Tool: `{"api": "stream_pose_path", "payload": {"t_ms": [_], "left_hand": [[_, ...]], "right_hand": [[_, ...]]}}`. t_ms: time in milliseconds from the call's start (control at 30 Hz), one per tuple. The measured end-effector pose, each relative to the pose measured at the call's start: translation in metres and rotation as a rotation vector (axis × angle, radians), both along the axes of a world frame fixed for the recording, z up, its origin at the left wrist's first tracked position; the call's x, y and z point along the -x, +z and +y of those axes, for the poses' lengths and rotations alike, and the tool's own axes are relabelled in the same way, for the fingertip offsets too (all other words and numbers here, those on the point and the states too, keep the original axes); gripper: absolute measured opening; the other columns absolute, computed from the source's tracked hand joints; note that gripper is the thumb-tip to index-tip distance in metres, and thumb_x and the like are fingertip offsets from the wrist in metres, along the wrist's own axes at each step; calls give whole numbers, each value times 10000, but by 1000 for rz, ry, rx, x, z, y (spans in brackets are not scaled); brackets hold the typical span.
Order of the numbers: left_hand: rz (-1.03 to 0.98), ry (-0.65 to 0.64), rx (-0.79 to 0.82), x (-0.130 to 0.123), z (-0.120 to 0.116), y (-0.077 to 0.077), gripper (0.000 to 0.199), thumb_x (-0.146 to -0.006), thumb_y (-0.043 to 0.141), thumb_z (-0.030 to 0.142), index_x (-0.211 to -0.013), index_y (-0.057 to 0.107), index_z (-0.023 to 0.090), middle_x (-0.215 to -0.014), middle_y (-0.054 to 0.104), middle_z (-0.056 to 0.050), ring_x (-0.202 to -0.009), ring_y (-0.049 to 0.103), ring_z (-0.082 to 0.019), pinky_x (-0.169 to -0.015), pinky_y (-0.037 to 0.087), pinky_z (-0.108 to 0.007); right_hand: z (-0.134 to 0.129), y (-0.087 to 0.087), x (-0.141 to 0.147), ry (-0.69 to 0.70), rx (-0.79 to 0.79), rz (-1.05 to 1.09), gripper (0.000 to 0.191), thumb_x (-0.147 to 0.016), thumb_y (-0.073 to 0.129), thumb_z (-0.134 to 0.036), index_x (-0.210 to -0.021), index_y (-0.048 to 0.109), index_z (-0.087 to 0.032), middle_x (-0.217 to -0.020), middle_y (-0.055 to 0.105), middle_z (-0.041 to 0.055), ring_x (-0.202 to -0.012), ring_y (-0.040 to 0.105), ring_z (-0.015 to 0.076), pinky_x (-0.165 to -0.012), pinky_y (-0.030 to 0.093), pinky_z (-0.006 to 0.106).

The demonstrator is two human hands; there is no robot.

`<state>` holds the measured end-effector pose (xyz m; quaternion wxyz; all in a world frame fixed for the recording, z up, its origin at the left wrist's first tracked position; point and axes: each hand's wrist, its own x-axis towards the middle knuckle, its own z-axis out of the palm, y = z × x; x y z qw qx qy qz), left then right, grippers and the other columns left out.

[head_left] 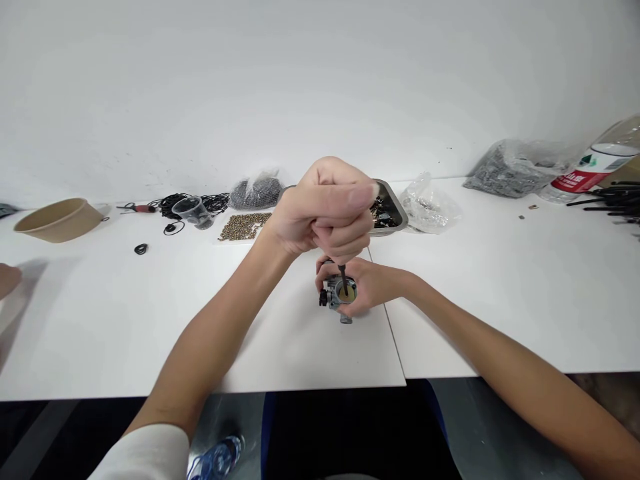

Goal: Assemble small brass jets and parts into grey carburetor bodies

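My left hand (335,210) is closed in a fist around the handle of a screwdriver (343,277), whose dark shaft points down from below the fist. The shaft's tip meets the round brass-coloured disc in the opening of a metal carburetor-like part (333,295). My right hand (367,283) wraps round that part from the right, fingers behind it and thumb at its front, holding it on the white table (310,360). The screwdriver's handle is hidden inside my left fist.
Along the wall are a tan bowl (60,221), a clear cup (193,210), brass pieces (245,227), a metal tray (397,217), plastic bags (430,207) and a bottle (590,170). Another person's hand (9,279) shows at the left edge.
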<state>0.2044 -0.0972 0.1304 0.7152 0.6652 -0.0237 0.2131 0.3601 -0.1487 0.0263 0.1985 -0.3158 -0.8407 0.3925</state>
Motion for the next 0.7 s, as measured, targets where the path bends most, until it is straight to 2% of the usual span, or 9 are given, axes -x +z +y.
{"api": "stream_pose_path", "payload": {"t_ms": [133,300,367,500,567,633,700], "left_hand": [[2,93,-18,6,5,-7,672,-702,760,510,-451,212,212,-376,138,64,-306,181,-52,-312,228,-216],[-6,32,-8,-3,0,2,635,-826,688,445,-466,231,191,-385,214,50,-325,204,-45,-334,197,-203],[27,129,-21,-9,-5,8,595,-856,675,407,-474,278,181,-404,267,47,-332,264,-47,-339,239,-199],[24,522,-60,-14,-23,14,493,-851,698,379,-510,419,158,-463,381,36,-375,405,-55,-368,307,-189],[-33,674,-75,-15,-34,15,512,-859,689,378,-490,411,157,-451,338,43,-364,380,-47,-360,274,-188],[-95,712,-80,-15,-44,14,583,-875,668,369,-446,328,167,-426,240,53,-339,291,-34,-344,212,-198],[-137,649,-77,-15,-51,14,626,-891,642,346,-431,253,176,-421,184,53,-336,215,-29,-340,164,-213]], "right_hand": [[2,-3,0,11,0,15,399,-722,722,-194,-1104,610,-217,-1168,472,45,-886,540,136,-774,519,300],[1,0,0,4,-37,-8,393,-713,733,-181,-1086,617,-228,-1208,456,49,-976,538,161,-851,529,323],[0,1,0,3,-49,-9,392,-711,736,-173,-1079,617,-234,-1208,456,49,-1022,530,175,-876,527,324],[0,2,0,1,-46,-3,381,-703,744,-161,-1053,615,-239,-1204,471,44,-1008,527,171,-903,515,336],[0,2,1,-7,-44,-7,387,-697,743,-153,-1053,617,-238,-1199,478,46,-997,521,170,-888,513,332],[0,3,1,-8,-30,-10,391,-697,735,-153,-1062,618,-229,-1173,488,47,-978,521,167,-847,517,314],[-1,5,1,-8,7,-16,386,-712,720,-166,-1079,613,-215,-1122,504,44,-936,530,156,-793,521,291]]}}
